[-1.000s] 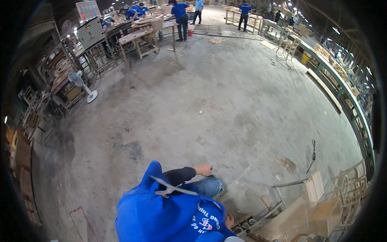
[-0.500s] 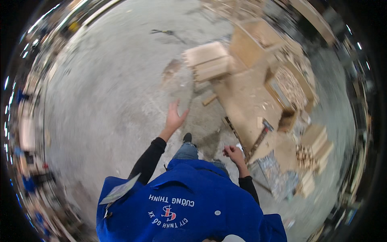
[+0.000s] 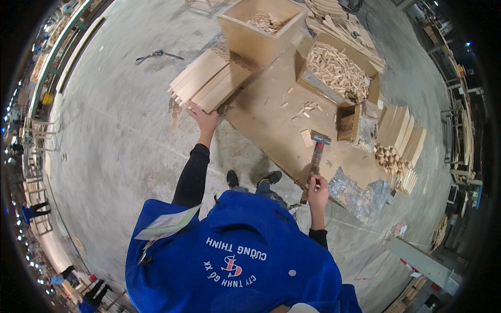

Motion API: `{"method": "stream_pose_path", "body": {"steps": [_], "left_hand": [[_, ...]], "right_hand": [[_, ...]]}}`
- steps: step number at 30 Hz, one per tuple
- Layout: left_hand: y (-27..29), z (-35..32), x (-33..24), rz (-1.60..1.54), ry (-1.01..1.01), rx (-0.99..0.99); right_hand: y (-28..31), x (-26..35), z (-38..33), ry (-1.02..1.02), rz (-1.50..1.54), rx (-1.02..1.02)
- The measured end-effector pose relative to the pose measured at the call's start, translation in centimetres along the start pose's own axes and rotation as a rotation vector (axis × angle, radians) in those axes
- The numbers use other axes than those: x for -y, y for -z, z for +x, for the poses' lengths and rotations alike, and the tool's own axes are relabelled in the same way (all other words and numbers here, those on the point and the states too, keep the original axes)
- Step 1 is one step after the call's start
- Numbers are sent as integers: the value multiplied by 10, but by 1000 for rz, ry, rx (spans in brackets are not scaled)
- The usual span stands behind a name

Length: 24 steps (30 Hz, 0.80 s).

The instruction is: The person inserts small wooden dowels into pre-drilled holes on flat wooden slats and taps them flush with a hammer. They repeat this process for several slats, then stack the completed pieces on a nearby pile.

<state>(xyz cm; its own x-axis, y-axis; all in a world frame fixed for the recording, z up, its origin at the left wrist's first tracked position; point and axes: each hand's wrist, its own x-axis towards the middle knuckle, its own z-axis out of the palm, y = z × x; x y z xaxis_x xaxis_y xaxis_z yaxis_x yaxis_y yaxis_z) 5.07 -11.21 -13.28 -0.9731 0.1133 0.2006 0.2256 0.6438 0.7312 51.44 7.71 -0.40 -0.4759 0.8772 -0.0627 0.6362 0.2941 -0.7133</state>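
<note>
My right hand (image 3: 318,192) is closed round the handle of a hammer (image 3: 317,154) with a dark, worn handle and a steel head. The hammer lies over the brown board, head pointing away from me. My left hand (image 3: 203,119) reaches to the near end of a stack of pale wooden slats (image 3: 211,78), its thumb and fingers apart against the slat ends. Whether a slat is gripped is hard to see. A small flat wood piece (image 3: 306,137) lies beside the hammer head.
Beyond the slats stands a tall wooden box (image 3: 250,39). A carton (image 3: 321,88) full of wooden dowels is to its right, with loose dowels (image 3: 308,108) on the board. Crumpled plastic (image 3: 357,195) and stacked wood pieces (image 3: 399,133) lie at the right. A strap-like item (image 3: 156,55) lies on the floor.
My view has turned to the right and moved closer to the board. My left hand has come to the slats, and my right hand has taken hold of the hammer.
</note>
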Motion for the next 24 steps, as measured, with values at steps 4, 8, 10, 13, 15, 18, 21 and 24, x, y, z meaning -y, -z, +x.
{"method": "stream_pose_path", "body": {"steps": [4, 8, 10, 13, 15, 18, 21, 24], "left_hand": [[-5, 3, 0, -51, 11, 7], [5, 2, -4, -69, 100, 89], [29, 14, 19, 187, -16, 59], [13, 6, -58, 430, -130, 55], [26, 13, -99, 576, -253, 122], [22, 41, -98, 703, -428, 332], [4, 60, -126, 726, -435, 372], [2, 69, -148, 770, -338, 435]], "right_hand": [[-5, -26, 25, 70, -147, -42], [-16, -30, 51, 67, -155, 16], [-28, -20, 59, 61, -195, 68], [-20, -33, 76, -17, -293, 51], [-27, -32, 76, -78, -300, 57], [-34, -26, 69, -152, -261, 12], [-25, -24, 63, -169, -157, -129], [-1, -22, 57, -217, -159, -211]]}}
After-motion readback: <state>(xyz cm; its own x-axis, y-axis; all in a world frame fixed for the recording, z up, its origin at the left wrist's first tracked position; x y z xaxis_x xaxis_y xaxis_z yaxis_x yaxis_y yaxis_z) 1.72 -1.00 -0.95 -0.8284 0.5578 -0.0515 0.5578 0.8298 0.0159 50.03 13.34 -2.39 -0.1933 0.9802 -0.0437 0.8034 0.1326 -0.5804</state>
